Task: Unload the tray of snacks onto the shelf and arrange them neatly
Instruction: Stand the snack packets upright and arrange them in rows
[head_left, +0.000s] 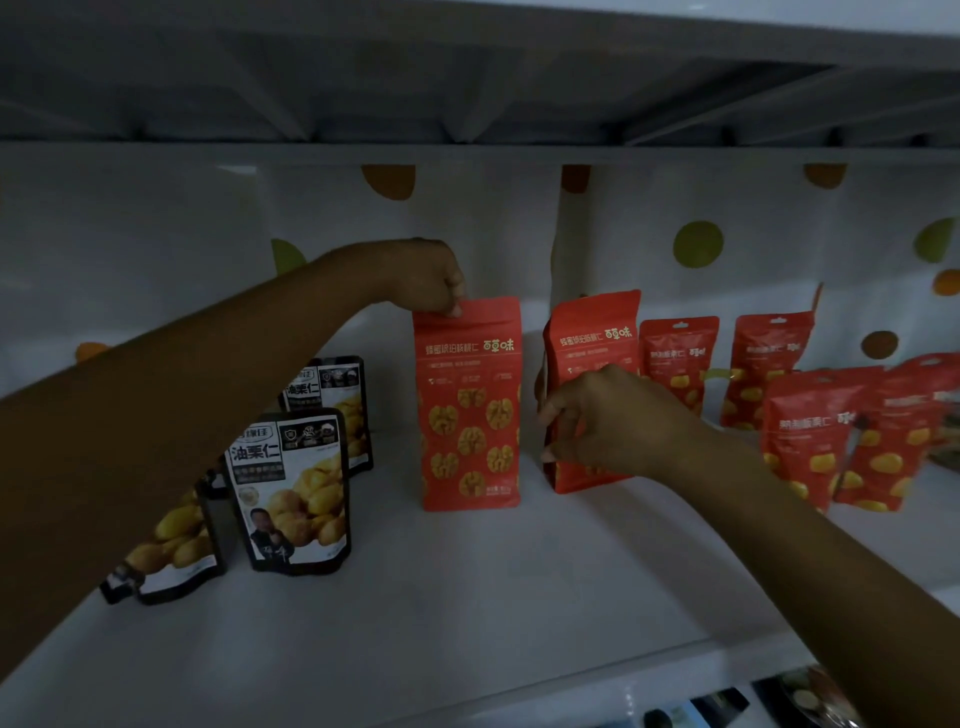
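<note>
The red walnut pouches and black chestnut pouches are made of smooth, faintly glossy plastic film; the white shelf is finished smooth and matt.

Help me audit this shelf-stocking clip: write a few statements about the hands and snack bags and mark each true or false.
1. The left hand pinches the top edge of the left walnut bag. True.
2. The black chestnut pouches stand left of both walnut bags. True.
3. The right hand grips a black chestnut pouch. False: it grips the right walnut bag by its side.
4. The left walnut bag lies flat on the shelf. False: it stands upright.
</note>
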